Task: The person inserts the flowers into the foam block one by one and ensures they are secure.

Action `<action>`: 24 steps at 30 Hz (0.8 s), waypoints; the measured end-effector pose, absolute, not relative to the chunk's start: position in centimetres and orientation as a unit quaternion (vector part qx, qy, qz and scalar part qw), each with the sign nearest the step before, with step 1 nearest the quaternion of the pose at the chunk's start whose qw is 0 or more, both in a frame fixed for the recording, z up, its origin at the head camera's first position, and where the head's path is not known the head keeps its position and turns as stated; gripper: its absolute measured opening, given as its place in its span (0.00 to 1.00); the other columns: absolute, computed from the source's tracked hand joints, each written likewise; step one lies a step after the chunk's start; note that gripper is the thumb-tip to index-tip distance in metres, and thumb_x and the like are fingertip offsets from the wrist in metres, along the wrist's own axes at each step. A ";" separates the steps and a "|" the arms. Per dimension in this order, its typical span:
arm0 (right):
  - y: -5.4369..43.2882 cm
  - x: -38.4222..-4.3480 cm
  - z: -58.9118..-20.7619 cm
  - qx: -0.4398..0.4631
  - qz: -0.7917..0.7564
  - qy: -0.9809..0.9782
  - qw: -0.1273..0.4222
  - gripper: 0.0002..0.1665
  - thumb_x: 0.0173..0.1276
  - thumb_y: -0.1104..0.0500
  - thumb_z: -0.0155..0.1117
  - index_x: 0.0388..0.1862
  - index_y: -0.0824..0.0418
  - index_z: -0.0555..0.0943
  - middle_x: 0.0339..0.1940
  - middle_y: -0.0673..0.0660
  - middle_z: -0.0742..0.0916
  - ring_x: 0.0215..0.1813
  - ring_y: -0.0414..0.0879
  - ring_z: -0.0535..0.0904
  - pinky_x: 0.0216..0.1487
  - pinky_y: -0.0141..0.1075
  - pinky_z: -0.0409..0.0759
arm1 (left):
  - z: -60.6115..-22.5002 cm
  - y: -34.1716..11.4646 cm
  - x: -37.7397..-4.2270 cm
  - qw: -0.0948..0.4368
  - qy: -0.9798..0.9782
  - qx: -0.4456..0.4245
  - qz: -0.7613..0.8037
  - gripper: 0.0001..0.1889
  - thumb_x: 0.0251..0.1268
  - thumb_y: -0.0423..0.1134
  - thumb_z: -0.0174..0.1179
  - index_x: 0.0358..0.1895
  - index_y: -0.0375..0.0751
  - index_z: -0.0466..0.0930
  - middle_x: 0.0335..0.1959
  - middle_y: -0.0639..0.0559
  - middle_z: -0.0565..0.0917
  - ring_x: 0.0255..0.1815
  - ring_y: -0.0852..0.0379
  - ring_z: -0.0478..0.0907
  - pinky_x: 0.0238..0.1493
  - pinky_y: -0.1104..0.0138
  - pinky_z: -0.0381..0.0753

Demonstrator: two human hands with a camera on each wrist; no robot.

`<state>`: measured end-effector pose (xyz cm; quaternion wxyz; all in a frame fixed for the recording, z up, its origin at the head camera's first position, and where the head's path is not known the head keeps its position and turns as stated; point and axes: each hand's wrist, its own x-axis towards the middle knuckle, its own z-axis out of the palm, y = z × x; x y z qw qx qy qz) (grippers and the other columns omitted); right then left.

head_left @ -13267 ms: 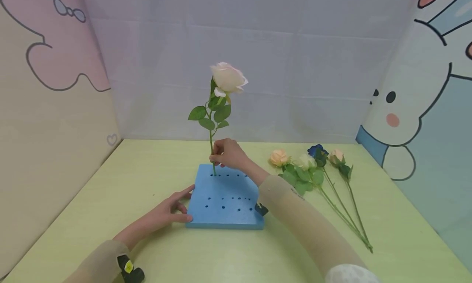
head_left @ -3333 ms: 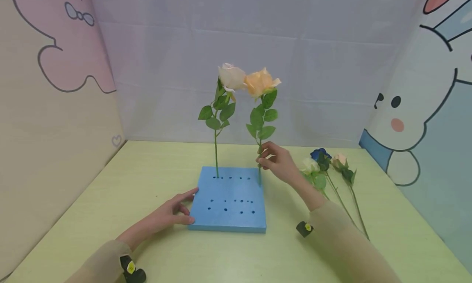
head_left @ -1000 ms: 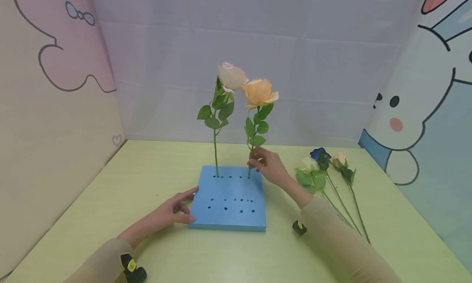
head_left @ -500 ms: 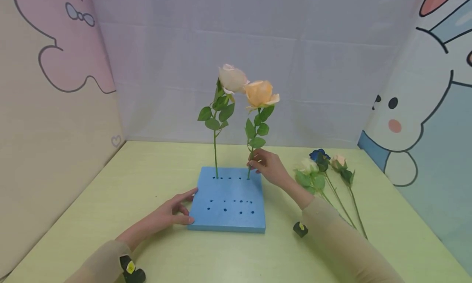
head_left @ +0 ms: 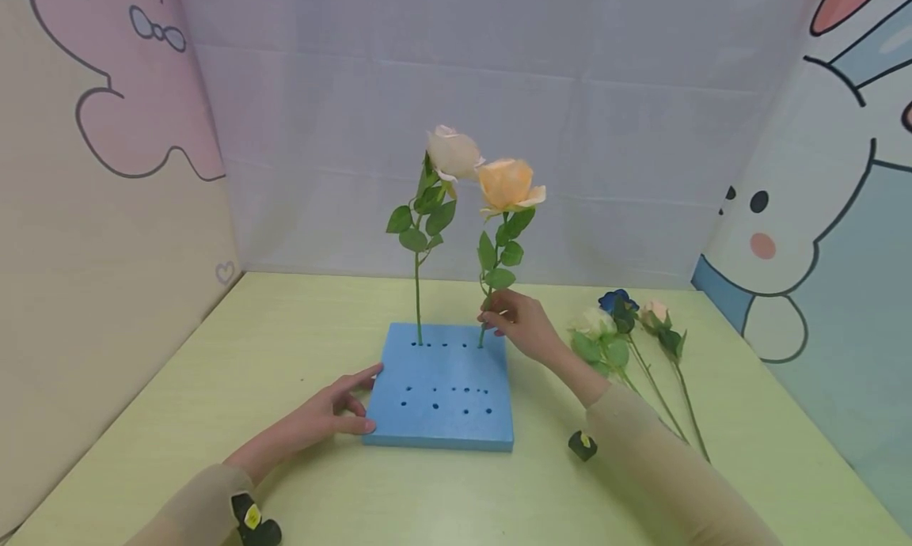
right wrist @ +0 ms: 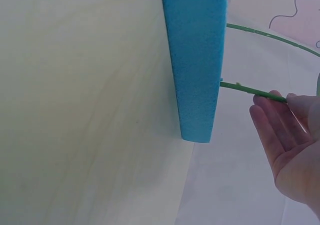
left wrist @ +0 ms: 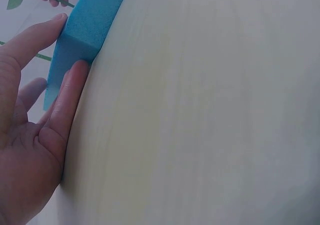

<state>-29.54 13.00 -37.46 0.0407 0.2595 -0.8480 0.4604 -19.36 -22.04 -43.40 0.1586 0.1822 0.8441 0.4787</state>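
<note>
Peach rose (head_left: 509,183) lowered — right hand (head_left: 520,321) pinching stem (right wrist: 245,88) | left hand (head_left: 324,411) spread against board (head_left: 442,368)

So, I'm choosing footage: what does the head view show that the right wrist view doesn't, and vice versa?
Only the head view shows the left hand, two upright blooms, three lying flowers and the holes in the blue board.

Only the right wrist view shows the palm of the right hand.

Both show the board, the table, that hand pinching one stem, and a second stem.
</note>
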 end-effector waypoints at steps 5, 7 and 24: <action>13.1 -29.3 -37.5 0.263 0.461 -0.846 0.045 0.08 0.72 0.62 0.61 0.46 0.65 0.80 0.44 0.64 0.89 0.43 0.60 0.88 0.40 0.43 0.86 | -43.4 -21.9 -19.3 0.159 0.844 0.183 0.479 0.45 0.62 0.45 0.67 0.79 0.50 0.51 0.74 0.34 0.62 0.47 0.57 0.76 0.53 0.61 0.70; 13.1 -29.4 -37.6 0.264 0.457 -0.848 0.051 0.07 0.72 0.62 0.61 0.45 0.65 0.80 0.43 0.64 0.89 0.42 0.60 0.88 0.39 0.43 0.86 | -43.4 -21.9 -19.3 0.160 0.844 0.182 0.479 0.45 0.62 0.45 0.67 0.79 0.51 0.51 0.74 0.35 0.62 0.47 0.56 0.76 0.53 0.61 0.70; 13.0 -30.4 -38.0 0.294 0.422 -0.856 0.058 0.02 0.73 0.64 0.58 0.41 0.62 0.78 0.38 0.60 0.89 0.40 0.56 0.89 0.35 0.36 0.86 | -44.0 -22.1 -19.4 0.156 0.853 0.169 0.470 0.44 0.61 0.48 0.68 0.78 0.60 0.53 0.75 0.40 0.63 0.48 0.57 0.76 0.51 0.65 0.71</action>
